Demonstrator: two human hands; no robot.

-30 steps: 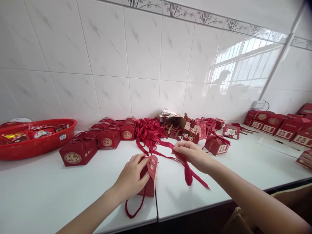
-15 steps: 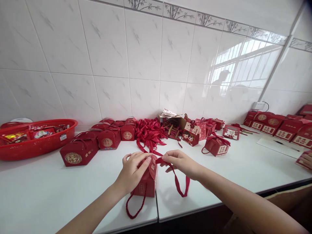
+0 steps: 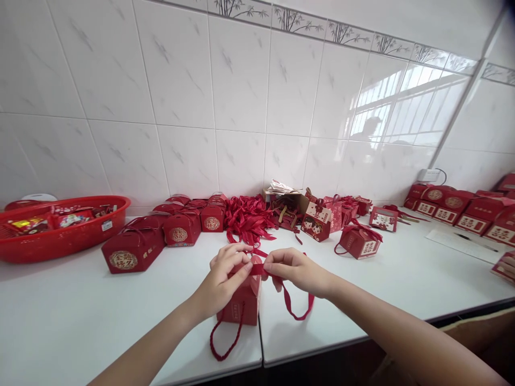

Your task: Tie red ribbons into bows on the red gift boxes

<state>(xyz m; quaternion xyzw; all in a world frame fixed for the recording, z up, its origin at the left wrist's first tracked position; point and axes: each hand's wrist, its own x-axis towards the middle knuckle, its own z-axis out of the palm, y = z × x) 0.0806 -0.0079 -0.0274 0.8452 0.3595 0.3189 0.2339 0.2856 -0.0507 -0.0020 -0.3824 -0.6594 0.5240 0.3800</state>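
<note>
A small red gift box stands on the white table with a dark red cord handle drooping over its near side. Above the box lid, my left hand pinches a red ribbon between thumb and fingers. The same ribbon is gripped by my right hand close by, so a short stretch is pulled flat between the two hands. A loop of ribbon dangles below my right hand, beside the box. My fingers hide part of the box top.
A red plastic basket of wrapped sweets stands at the left, near several closed red boxes. Behind my hands lies a heap of red ribbons. To the right are a tied box, a pen on paper and rows of boxes.
My left thumb and fingers have come onto the ribbon's end, where before they rested on the box top. My right hand has shifted slightly left, drawing the ribbon across the lid.
</note>
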